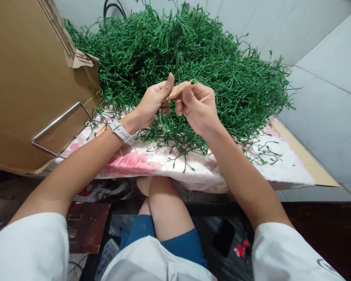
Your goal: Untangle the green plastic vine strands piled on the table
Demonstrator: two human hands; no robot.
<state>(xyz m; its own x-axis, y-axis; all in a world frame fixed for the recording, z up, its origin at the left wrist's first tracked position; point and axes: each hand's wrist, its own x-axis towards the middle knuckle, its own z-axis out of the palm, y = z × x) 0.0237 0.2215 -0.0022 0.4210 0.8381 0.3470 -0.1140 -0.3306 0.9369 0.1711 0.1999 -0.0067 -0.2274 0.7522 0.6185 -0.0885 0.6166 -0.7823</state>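
Observation:
A large heap of thin green artificial stems (169, 47) with small bud-like tips covers much of the table. In front of it my left hand (155, 99), with a white watch band (121, 131) at the wrist, is closed with its thumb pressed over a thin stem. My right hand (200, 103) pinches a green stem tip (194, 81) between thumb and forefinger. The two hands nearly meet, fingertips close together. Several loose stems (184, 156) hang below the hands onto the cloth.
A flowered cloth (134, 162) covers the table. On the left stands a big cardboard box (32, 78), with a metal wire frame (58, 121) against it. Tiled wall (327, 89) rises at the right. A dark phone-like object (224, 237) lies below, near my legs.

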